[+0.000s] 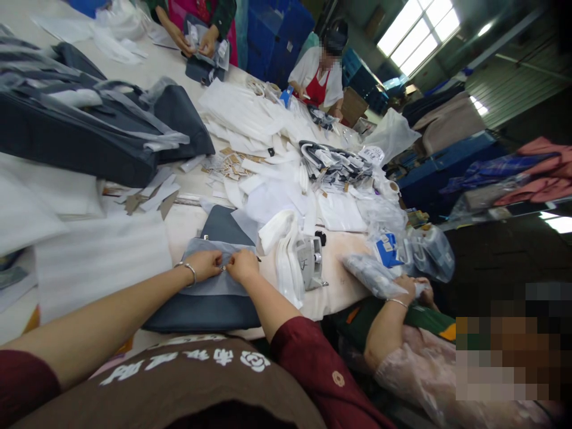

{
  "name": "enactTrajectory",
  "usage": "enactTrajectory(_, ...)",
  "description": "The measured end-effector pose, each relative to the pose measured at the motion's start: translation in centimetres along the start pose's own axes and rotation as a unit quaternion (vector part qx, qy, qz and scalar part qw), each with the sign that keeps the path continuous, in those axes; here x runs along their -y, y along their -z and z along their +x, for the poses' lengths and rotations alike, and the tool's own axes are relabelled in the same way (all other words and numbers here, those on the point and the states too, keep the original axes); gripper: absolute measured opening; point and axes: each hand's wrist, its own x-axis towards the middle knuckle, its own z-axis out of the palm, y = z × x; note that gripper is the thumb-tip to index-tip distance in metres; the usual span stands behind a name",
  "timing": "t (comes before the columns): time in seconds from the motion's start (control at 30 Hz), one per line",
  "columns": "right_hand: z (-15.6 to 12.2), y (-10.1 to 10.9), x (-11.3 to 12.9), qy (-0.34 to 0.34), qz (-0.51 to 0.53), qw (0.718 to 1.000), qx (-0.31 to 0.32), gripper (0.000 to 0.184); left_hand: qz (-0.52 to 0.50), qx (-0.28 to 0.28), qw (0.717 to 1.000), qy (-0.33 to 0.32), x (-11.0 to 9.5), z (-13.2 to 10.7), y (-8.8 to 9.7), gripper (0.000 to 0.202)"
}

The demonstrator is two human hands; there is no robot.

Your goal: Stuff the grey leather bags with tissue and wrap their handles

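A dark blue-grey bag (201,313) lies flat at the table's near edge. Across its middle is a thin, greyish wrapping sheet (210,247), and the bag's dark upper part shows beyond it. My left hand (204,266), with a bracelet at the wrist, has its fingers bent and pinched at the sheet. Close by on the right, my right hand (242,266) also pinches there with curled fingers. A small shiny metal fitting (223,268) shows between the two hands. What lies under my fingertips is partly hidden.
White foam strips (286,256) and a grey tape dispenser (310,262) stand to the right. Stacked dark bags (67,137) fill the left, above white foam sheets (102,250). A co-worker's hands (409,289) hold a plastic-wrapped item at right. Other people work across the table.
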Motion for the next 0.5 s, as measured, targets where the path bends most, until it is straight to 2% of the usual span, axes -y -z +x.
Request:
enactTrajectory(0.2,-0.15,-0.31,0.19,-0.021,0.037,0.999,-0.020,0.021,-0.010,-0.003,1.000,-0.006,0.04,-0.31,-0.13,0.011)
enactTrajectory(0.33,-0.24,-0.58,0.48,-0.022,0.040,0.998,-0.036,0.031,-0.027,-0.001,1.000,-0.006,-0.07,-0.45,-0.02,0.009)
enactTrajectory(0.5,0.08,-0.87,0.44,-0.030,0.042,0.998,-0.038,0.025,-0.026,0.006,1.000,0.010,-0.10,-0.27,-0.01,0.011)
